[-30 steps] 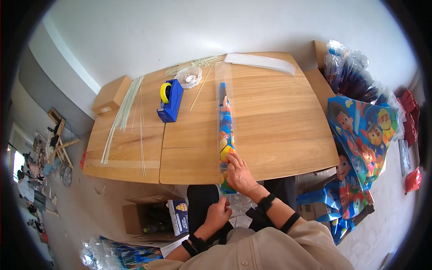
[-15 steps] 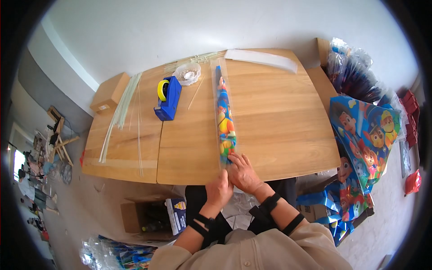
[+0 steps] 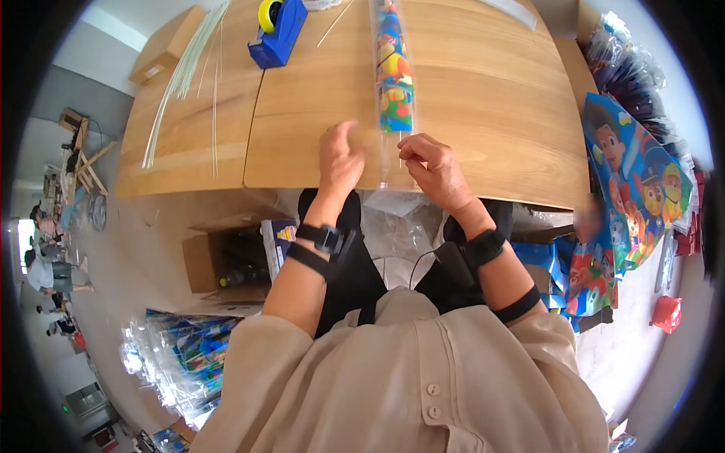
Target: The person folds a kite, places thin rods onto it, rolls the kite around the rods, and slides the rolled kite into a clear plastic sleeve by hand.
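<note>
A rolled cartoon-printed sheet (image 3: 396, 75) lies lengthwise on the table inside a clear plastic sleeve (image 3: 384, 158). The sleeve's bare lower end reaches the table's front edge. To the left of it, apart from the sleeve, hovers my left hand (image 3: 340, 160); motion smears its fingertips. My right hand (image 3: 438, 170) is at the sleeve's right side, just below the printed roll. Its fingers are curled together, pinching at the clear plastic.
A blue tape dispenser (image 3: 279, 38) and thin pale rods (image 3: 181, 68) lie on the table's left half. A cardboard box (image 3: 166, 49) stands at the left edge. Printed cartoon sheets (image 3: 638, 181) hang off the right side. Packaged pieces (image 3: 181, 351) are piled low at left.
The view has tilted down. My hands, close together at the roll's lower end before, have moved apart, the left one off the sleeve. More bare plastic shows below the roll.
</note>
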The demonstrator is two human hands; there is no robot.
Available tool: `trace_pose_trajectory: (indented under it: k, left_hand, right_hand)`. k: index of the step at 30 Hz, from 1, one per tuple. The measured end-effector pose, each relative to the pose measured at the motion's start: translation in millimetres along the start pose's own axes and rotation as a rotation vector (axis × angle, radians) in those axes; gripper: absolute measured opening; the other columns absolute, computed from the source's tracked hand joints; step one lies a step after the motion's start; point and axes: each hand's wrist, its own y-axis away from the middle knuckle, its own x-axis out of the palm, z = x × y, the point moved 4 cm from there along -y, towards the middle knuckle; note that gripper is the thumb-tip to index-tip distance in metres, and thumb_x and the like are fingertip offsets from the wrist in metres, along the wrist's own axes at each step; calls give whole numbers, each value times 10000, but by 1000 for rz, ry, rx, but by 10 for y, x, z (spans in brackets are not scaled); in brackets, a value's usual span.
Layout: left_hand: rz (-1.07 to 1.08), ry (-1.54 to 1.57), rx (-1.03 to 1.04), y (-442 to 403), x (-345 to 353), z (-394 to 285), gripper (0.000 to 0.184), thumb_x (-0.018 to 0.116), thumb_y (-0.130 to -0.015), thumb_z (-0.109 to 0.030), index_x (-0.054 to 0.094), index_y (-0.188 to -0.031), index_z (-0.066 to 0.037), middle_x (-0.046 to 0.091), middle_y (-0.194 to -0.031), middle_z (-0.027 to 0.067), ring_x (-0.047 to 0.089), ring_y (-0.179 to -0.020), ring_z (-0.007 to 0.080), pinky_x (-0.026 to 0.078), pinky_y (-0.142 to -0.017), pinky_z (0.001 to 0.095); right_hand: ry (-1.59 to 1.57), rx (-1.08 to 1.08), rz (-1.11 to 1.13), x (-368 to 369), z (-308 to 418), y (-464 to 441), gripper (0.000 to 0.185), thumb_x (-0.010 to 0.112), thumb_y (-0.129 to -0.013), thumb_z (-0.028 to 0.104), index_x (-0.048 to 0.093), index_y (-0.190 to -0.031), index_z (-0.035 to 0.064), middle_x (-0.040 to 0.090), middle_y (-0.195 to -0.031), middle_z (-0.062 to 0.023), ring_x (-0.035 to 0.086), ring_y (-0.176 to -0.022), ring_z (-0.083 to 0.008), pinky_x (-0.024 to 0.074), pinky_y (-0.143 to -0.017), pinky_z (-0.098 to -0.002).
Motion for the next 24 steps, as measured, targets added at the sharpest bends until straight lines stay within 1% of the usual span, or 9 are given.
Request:
trace_pose_trajectory:
  k: [3,4,11,15,18,20,21,23,24]
  left_hand:
    - [59,-164,106,-70,77,-128,682,781,-673,-241,489,-1264,-66,508,-1281,154,405,-1259,342,307,-1063,443]
    - [210,-251,-69,-78,140,-80,864,829,-625,-327,422,-1351,-94,367,-1429,135,257,-1369,338,224,-1116,462]
    - [223,-244,-107,-25,208,67,935,841,-594,-331,388,-1386,-125,266,-1494,121,176,-1406,335,192,-1120,477]
    - [211,-232,-95,-35,237,96,944,843,-588,-315,382,-1391,-130,262,-1495,130,177,-1405,332,190,-1120,477]
    - [221,-216,-92,-39,234,86,957,844,-586,-303,369,-1400,-134,257,-1497,136,175,-1406,331,185,-1122,481]
    - [233,-202,-94,-46,228,68,966,844,-587,-297,358,-1406,-138,254,-1498,139,174,-1407,331,182,-1122,484]
    - [225,-213,-95,-38,222,62,987,848,-585,-300,343,-1418,-145,269,-1495,145,189,-1404,330,192,-1119,485]
    - [227,-216,-104,-45,217,55,1005,844,-593,-304,319,-1438,-159,263,-1506,144,173,-1414,327,184,-1125,482]
    - [227,-211,-99,-46,235,35,1005,844,-593,-304,319,-1438,-159,263,-1506,144,173,-1414,327,184,-1125,482]
  right_hand:
    - [8,-25,45,214,-52,52,81,575,-763,5,609,-837,3,592,-861,-161,597,-786,-367,493,-703,-405]
    - [80,-7,95,296,-91,95,70,598,-759,25,615,-826,19,585,-844,-149,594,-794,-356,487,-714,-411]
    - [406,-51,105,485,-13,171,65,656,-721,93,625,-774,116,571,-840,-86,560,-884,-295,451,-773,-409]
    - [471,-60,196,525,-67,139,68,640,-705,84,620,-767,103,572,-854,-81,560,-893,-288,446,-767,-409]
    - [473,-242,195,396,-14,214,159,689,-675,76,557,-762,75,559,-869,-94,534,-874,-296,424,-742,-423]
    - [680,-224,548,229,-57,438,151,680,-683,77,591,-803,71,584,-924,-115,552,-935,-294,438,-787,-413]
    - [686,-223,546,97,-75,545,151,680,-683,77,591,-803,71,584,-924,-115,552,-935,-294,438,-787,-413]
    - [896,-14,1037,-124,-257,882,488,665,-699,94,632,-1185,137,469,-1390,-145,398,-1319,-309,335,-1086,-333]
    - [902,-10,1033,-153,-293,917,488,665,-699,94,632,-1185,137,469,-1390,-145,398,-1319,-309,335,-1086,-333]
